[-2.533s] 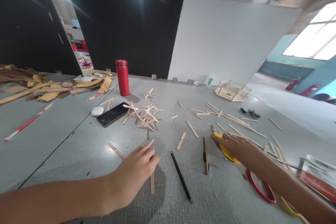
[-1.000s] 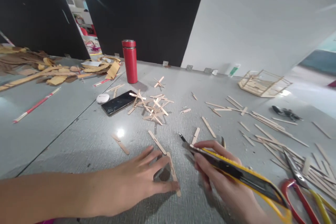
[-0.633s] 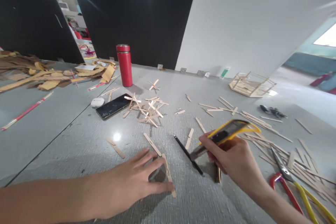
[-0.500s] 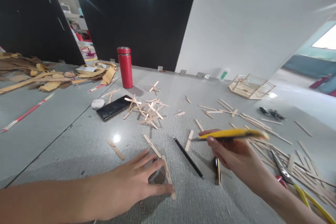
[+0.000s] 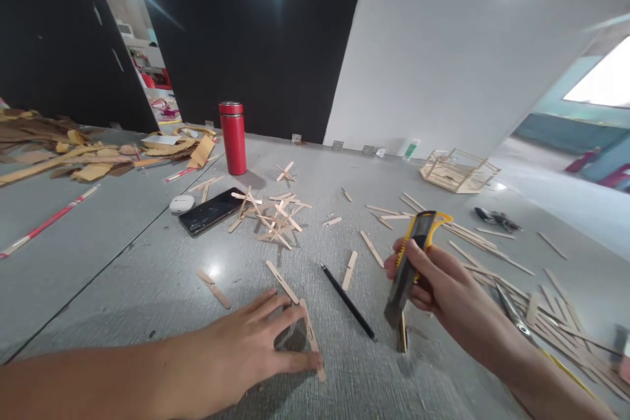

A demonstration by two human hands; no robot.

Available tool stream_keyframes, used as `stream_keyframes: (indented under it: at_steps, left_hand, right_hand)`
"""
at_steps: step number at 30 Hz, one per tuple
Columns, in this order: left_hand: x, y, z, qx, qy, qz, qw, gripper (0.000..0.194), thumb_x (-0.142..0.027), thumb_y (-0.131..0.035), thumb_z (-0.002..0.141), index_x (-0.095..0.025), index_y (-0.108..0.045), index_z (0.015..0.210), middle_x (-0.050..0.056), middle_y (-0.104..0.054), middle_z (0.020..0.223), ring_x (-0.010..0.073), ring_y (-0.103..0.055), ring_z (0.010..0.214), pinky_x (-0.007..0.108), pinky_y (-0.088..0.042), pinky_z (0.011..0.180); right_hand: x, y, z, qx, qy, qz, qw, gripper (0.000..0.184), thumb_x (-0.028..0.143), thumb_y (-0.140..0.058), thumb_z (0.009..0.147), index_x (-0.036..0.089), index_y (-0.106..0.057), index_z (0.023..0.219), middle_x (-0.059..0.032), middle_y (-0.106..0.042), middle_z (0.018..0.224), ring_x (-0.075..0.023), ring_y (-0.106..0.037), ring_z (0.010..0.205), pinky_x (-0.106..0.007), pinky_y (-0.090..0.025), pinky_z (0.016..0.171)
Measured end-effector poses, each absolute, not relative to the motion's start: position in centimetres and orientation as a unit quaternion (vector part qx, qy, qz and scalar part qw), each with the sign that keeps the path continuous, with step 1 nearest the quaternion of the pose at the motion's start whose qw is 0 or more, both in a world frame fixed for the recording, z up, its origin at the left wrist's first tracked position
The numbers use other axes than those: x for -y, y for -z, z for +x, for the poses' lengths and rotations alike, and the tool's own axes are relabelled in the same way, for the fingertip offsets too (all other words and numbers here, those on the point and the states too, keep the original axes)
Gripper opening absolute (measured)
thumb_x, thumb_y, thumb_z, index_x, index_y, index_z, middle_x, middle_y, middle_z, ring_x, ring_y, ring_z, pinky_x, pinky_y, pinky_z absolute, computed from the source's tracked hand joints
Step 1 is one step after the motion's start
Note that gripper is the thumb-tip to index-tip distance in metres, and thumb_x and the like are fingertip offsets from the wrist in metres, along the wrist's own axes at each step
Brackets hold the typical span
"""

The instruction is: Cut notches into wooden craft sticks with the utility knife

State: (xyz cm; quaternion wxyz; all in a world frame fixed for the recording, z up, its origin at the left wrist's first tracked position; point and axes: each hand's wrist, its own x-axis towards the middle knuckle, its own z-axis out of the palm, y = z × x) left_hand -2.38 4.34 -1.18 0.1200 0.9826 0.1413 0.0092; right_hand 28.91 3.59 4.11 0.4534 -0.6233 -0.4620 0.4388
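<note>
My left hand (image 5: 236,357) lies low over the table, fingers spread. Its thumb and index fingertips touch a notched craft stick (image 5: 311,335) lying flat. Another slotted craft stick (image 5: 282,281) lies just beyond those fingers. In my right hand (image 5: 445,285) is a yellow and grey utility knife (image 5: 412,256), held above the table with its grey end slanting down and blurred. Under it lies a small dark item with a light strip (image 5: 403,336), partly hidden. A slim black pen (image 5: 348,302) and a short craft stick (image 5: 350,270) rest between my hands.
Beyond my hands are a pile of craft sticks (image 5: 275,216), a phone (image 5: 211,211), a white case (image 5: 182,204) and a red flask (image 5: 233,141). Scissors (image 5: 514,312) and loose sticks (image 5: 561,338) lie at right, a stick frame (image 5: 457,174) behind. Cardboard scraps (image 5: 93,157) lie far left.
The utility knife has turned in my right hand, from nearly level to steeply upright with its grey end downward. My left hand stays on the craft stick. The view has tilted slightly up.
</note>
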Motion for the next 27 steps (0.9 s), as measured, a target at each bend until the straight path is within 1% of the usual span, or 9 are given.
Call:
stream_keyframes:
  at_steps: [3, 5, 10, 13, 16, 18, 23, 25, 27]
  left_hand:
    - [-4.3, 0.7, -2.2, -0.145, 0.002, 0.983, 0.114, 0.089, 0.003, -0.066, 0.076, -0.033, -0.043, 0.155, 0.02, -0.043, 0.152, 0.0402, -0.038, 0.147, 0.057, -0.042, 0.113]
    - [-4.3, 0.7, -2.2, -0.147, 0.005, 0.983, 0.111, 0.091, 0.004, -0.065, 0.076, -0.034, -0.041, 0.156, 0.019, -0.042, 0.153, 0.0393, -0.038, 0.147, 0.057, -0.042, 0.113]
    - [-4.4, 0.9, -2.3, -0.153, 0.011, 0.981, 0.117, 0.097, 0.004, -0.066, 0.073, -0.036, -0.038, 0.157, 0.018, -0.037, 0.156, 0.0402, -0.037, 0.148, 0.057, -0.042, 0.113]
    - [-4.4, 1.0, -2.4, -0.152, 0.013, 0.981, 0.116, 0.097, 0.005, -0.065, 0.073, -0.035, -0.039, 0.157, 0.018, -0.038, 0.156, 0.0401, -0.036, 0.148, 0.056, -0.042, 0.113]
    - [-4.3, 1.0, -2.4, -0.152, 0.003, 0.982, 0.116, 0.097, 0.004, -0.067, 0.073, -0.035, -0.039, 0.157, 0.018, -0.038, 0.156, 0.0406, -0.038, 0.147, 0.055, -0.042, 0.113]
    - [-4.3, 0.9, -2.4, -0.153, 0.003, 0.981, 0.117, 0.096, 0.004, -0.067, 0.074, -0.035, -0.039, 0.157, 0.018, -0.039, 0.156, 0.0412, -0.039, 0.146, 0.055, -0.043, 0.113]
    - [-4.2, 0.6, -2.2, -0.149, 0.018, 0.983, 0.11, 0.092, 0.003, -0.066, 0.077, -0.034, -0.039, 0.157, 0.019, -0.04, 0.155, 0.0425, -0.039, 0.146, 0.057, -0.043, 0.112]
    - [-4.2, 0.7, -2.3, -0.148, 0.02, 0.983, 0.105, 0.094, 0.003, -0.066, 0.076, -0.034, -0.038, 0.158, 0.02, -0.04, 0.155, 0.0421, -0.039, 0.146, 0.057, -0.043, 0.112]
    - [-4.3, 0.9, -2.4, -0.145, 0.013, 0.984, 0.101, 0.097, 0.002, -0.07, 0.074, -0.034, -0.036, 0.158, 0.021, -0.039, 0.155, 0.0416, -0.038, 0.147, 0.056, -0.043, 0.112]
  right_hand:
    - [-5.0, -3.6, 30.8, 0.436, -0.429, -0.642, 0.463, 0.055, 0.075, -0.065, 0.086, 0.021, -0.059, 0.09, 0.0043, -0.058, 0.067, -0.0059, -0.031, 0.046, -0.017, -0.022, 0.039]
    - [-5.9, -3.0, 32.0, 0.422, -0.423, -0.654, 0.464, 0.058, 0.078, -0.065, 0.083, 0.02, -0.058, 0.083, 0.0052, -0.053, 0.061, -0.0059, -0.026, 0.043, -0.017, -0.018, 0.036]
    - [-7.3, -2.0, 33.6, 0.389, -0.437, -0.65, 0.485, 0.062, 0.082, -0.068, 0.076, 0.021, -0.055, 0.073, 0.005, -0.049, 0.055, -0.0084, -0.036, 0.044, -0.019, -0.032, 0.039]
    - [-7.3, -1.9, 33.4, 0.386, -0.443, -0.643, 0.491, 0.063, 0.082, -0.068, 0.076, 0.021, -0.056, 0.076, 0.0048, -0.05, 0.055, -0.0077, -0.034, 0.041, -0.019, -0.025, 0.036]
    - [-6.9, -2.1, 32.8, 0.398, -0.441, -0.632, 0.497, 0.056, 0.074, -0.075, 0.077, 0.021, -0.059, 0.088, 0.005, -0.055, 0.059, -0.0067, -0.03, 0.041, -0.018, -0.018, 0.036]
    - [-6.7, -2.3, 32.2, 0.405, -0.443, -0.619, 0.506, 0.056, 0.074, -0.075, 0.077, 0.022, -0.057, 0.089, 0.0071, -0.052, 0.057, -0.007, -0.03, 0.042, -0.017, -0.021, 0.036]
    - [-6.5, -2.2, 31.3, 0.401, -0.45, -0.604, 0.521, 0.063, 0.084, -0.065, 0.077, 0.023, -0.05, 0.075, 0.0093, -0.04, 0.05, -0.0065, -0.027, 0.042, -0.017, -0.026, 0.037]
    - [-6.5, -2.2, 31.1, 0.401, -0.446, -0.607, 0.522, 0.063, 0.084, -0.063, 0.079, 0.022, -0.051, 0.076, 0.0086, -0.042, 0.051, -0.0062, -0.027, 0.041, -0.017, -0.025, 0.036]
    - [-6.3, -2.4, 30.9, 0.407, -0.437, -0.612, 0.519, 0.059, 0.078, -0.069, 0.08, 0.021, -0.055, 0.079, 0.0065, -0.048, 0.055, -0.0057, -0.029, 0.042, -0.017, -0.022, 0.036]
